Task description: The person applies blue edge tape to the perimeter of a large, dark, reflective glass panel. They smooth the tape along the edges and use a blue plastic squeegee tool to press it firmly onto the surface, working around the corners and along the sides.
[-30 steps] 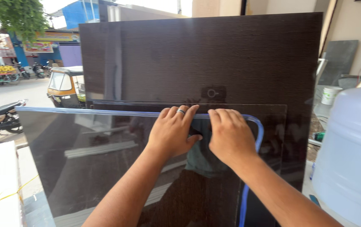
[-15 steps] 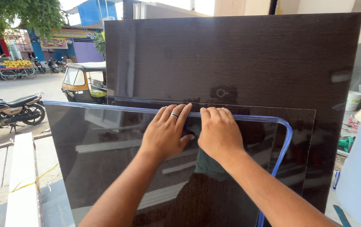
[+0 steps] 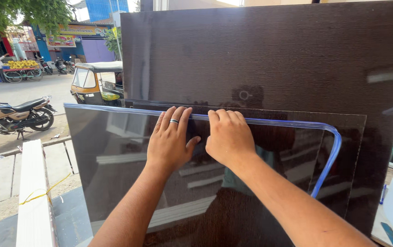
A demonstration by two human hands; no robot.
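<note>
Hemmed in ahead by the tall dark panel (image 3: pixel 269 50) just behind the glossy sheet (image 3: pixel 114 151), blocked rightward by the blue edge strip (image 3: pixel 329 155) curving down, open leftward past the white plank (image 3: pixel 34 192) toward the street.

Bright daylight, sharp focus, glossy panel (image 3: pixel 114 151) reflecting glare.

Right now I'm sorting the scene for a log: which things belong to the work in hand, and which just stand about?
In the work:
left hand and right hand, both flat on the glossy dark panel
blue edge strip along its top

Standing about:
larger dark boards behind
white plank
motorcycle
yellow three-wheeler
</note>
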